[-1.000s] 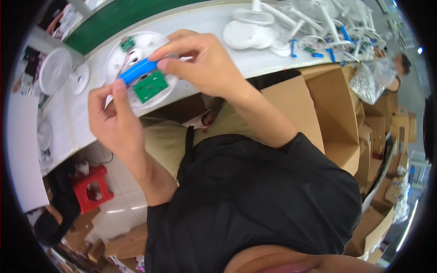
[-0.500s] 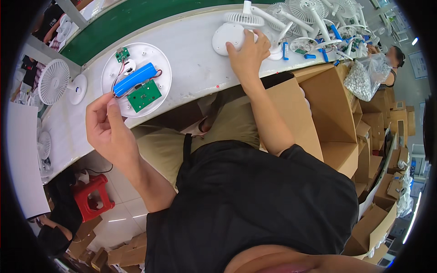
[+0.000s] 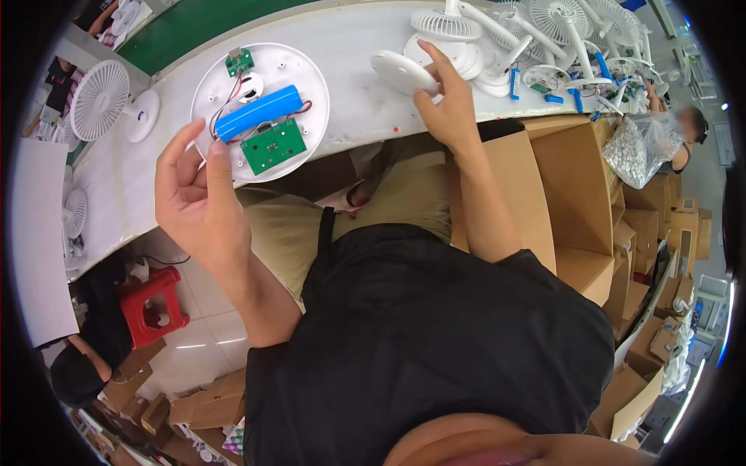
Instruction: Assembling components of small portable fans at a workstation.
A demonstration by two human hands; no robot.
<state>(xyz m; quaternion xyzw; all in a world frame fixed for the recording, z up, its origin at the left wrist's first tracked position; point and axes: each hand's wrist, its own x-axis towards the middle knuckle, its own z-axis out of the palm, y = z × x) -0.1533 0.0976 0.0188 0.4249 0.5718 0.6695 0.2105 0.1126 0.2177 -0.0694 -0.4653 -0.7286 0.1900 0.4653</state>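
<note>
My left hand (image 3: 203, 182) grips the lower left rim of a white round fan base (image 3: 317, 81), thumb and fingers at its edge. Inside the open base lie a blue cylindrical battery (image 3: 260, 112), a green circuit board (image 3: 273, 147) and a smaller green board (image 3: 239, 62), linked by thin wires. In my right hand (image 3: 451, 97) a white round cover plate (image 3: 400, 72) is held by its right edge, tilted above the table. Some of the right fingers are hidden behind the plate.
White fans (image 3: 559, 23) crowd the table's (image 3: 350, 116) right end, with loose blue batteries (image 3: 553, 99). Another fan (image 3: 101, 101) stands at left. Open cardboard boxes (image 3: 571, 186), a bag of small white parts (image 3: 631, 151) and a red stool (image 3: 154, 307) are nearby; other people sit further off.
My right hand has raised the cover plate off the surface and tilted it. The left hand has shifted from the battery's end to the base's rim, and the base looks larger and nearer.
</note>
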